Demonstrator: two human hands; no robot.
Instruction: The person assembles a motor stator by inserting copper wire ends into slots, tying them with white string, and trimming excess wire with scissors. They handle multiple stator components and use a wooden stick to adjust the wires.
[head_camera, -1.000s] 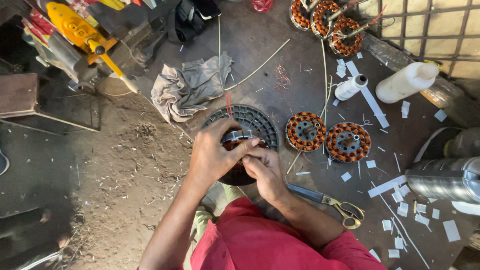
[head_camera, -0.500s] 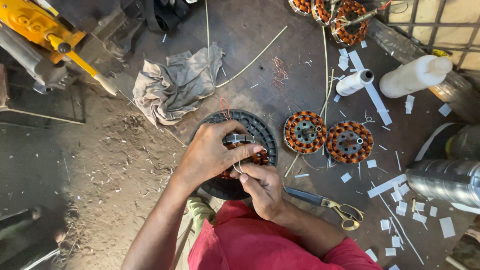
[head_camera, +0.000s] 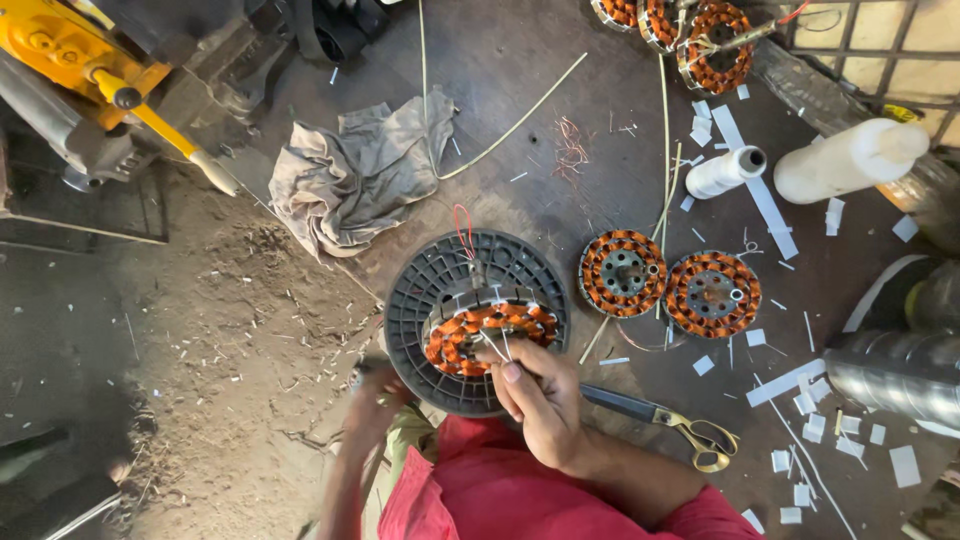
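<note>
currently: item, one copper-wound stator (head_camera: 490, 335), orange coils, seated in a round black ribbed housing (head_camera: 420, 300) on the floor, directly ahead of the fingertips of the right hand (head_camera: 540, 400). right hand: thumb and forefinger pressed together, pinching pale thread or lead ends that run up onto the winding; remaining fingers curled beneath. left hand (head_camera: 375, 395): blurred, off the housing, down and to the left of the right fingers; whether its fingers are spread or closed cannot be told. step in hand, by judgement: tying or lacing the coil leads on the winding; the next move seems to call for steady tension on the thread and a second hand back on the housing to hold it. nearby: scissors (head_camera: 660, 420) just right of the right wrist; two finished wound stators (head_camera: 665, 282) beyond the fingers to the right; a thread spool (head_camera: 725, 172) and a white bottle (head_camera: 850, 160) farther off; a crumpled rag (head_camera: 350, 185) up and left. change from half a second ago: both hands were then gathered over the stator, covering it; now the left has pulled away and the coils lie exposed.
</note>
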